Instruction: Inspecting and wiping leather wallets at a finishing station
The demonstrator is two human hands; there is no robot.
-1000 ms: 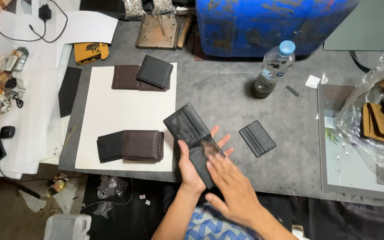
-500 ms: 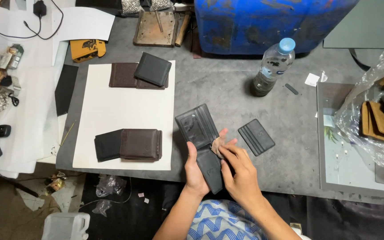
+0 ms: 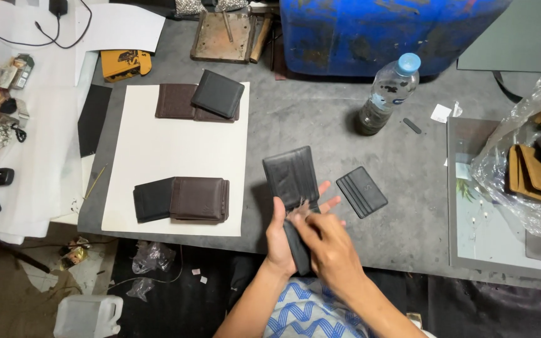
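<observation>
Two folded leather wallets, one black and one brown [image 3: 199,198], lie on a cream sheet [image 3: 176,147] well left of the fingers. Left hand [image 3: 281,236] clasps an open black leather bifold wallet [image 3: 293,180] from below, fingers spread behind it. Right hand [image 3: 328,247] pinches the wallet's lower flap. Just right of the fingers, a black card holder [image 3: 361,191] rests on the grey table [image 3: 320,119].

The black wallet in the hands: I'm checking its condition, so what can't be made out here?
Head view:
- Black wallet: lower half hidden by right hand and left hand.
- Right fingertips: motion-blurred.
- Plastic bag of tan pieces: cut off by the right edge.
</observation>
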